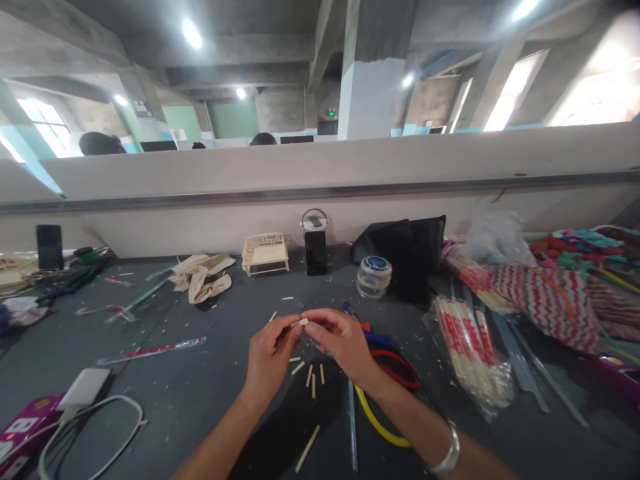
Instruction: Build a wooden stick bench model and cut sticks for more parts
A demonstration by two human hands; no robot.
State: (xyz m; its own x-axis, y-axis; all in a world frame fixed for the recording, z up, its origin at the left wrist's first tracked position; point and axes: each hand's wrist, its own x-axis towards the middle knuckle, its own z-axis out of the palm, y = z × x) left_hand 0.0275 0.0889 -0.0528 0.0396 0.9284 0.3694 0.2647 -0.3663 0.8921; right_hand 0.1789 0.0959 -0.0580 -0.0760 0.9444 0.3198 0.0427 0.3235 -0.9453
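My left hand (273, 350) and my right hand (345, 343) meet above the dark table (215, 393). Between their pinched fingertips is a small pale wooden piece (303, 322), gripped from both sides. Several short wooden sticks (313, 385) lie on the table just below my hands, and a longer one (307, 448) rests nearer the front edge. Behind my hands stands a small wooden model (266, 255) with thin railings. Pliers with red (400, 370) and yellow (375, 420) handles lie under my right forearm.
A phone (315, 253) leans upright at the back beside a lidded jar (374, 277). Bagged sticks (470, 347) and woven fabric (547, 303) lie right. Crumpled cloth (203, 277), a white charger (86, 389) and its looped cable are left. A low partition (200, 173) runs behind.
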